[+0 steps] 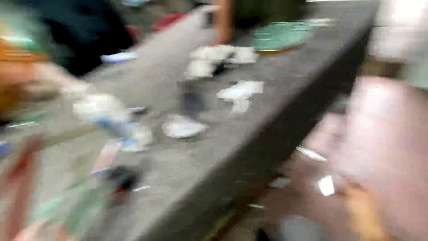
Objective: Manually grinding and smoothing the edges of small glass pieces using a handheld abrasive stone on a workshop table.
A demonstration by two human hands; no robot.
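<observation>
Head view, badly smeared: my left hand (20,178) blurs at 8 o'clock, my right (363,212) at 4, near a white scrap (326,185); I cannot tell either grip. Pale scraps (183,126) litter the grey bench (267,111) centre. They look light, limp; I'd pinch an edge.
</observation>
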